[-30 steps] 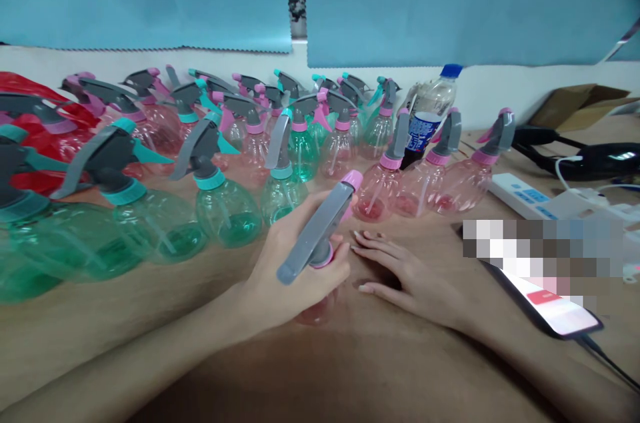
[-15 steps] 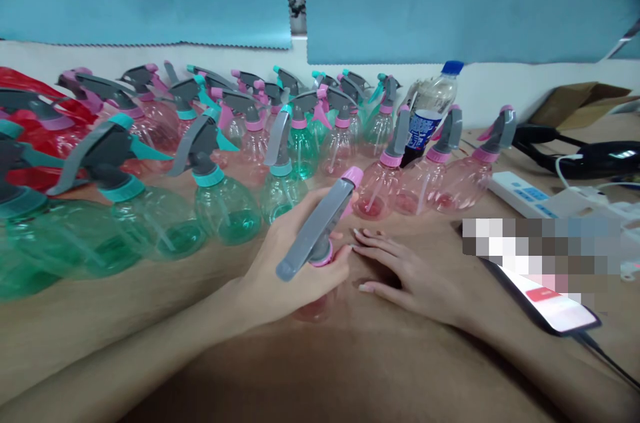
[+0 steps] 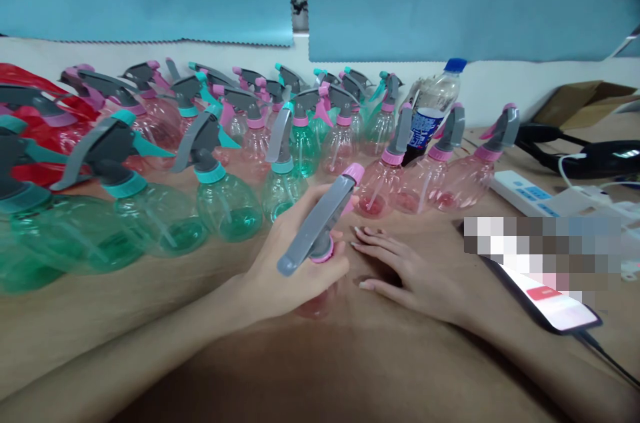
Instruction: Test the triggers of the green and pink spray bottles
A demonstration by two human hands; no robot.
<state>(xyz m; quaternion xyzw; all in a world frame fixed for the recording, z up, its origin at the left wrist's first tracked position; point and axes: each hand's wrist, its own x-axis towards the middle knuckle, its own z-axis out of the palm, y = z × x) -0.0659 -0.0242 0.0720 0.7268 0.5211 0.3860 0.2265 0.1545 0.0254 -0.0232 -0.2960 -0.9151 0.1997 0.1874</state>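
My left hand is wrapped round the neck of a pink spray bottle that stands on the wooden table. Its grey trigger head with a pink nozzle sticks up above my fingers. My right hand lies flat on the table just right of the bottle, fingers stretched out and holding nothing, the fingertips almost touching my left hand.
Several green and pink spray bottles stand in rows behind my hands, from the left edge to a drink bottle with a blue cap. A phone with a cable lies at right, a white power strip beyond it.
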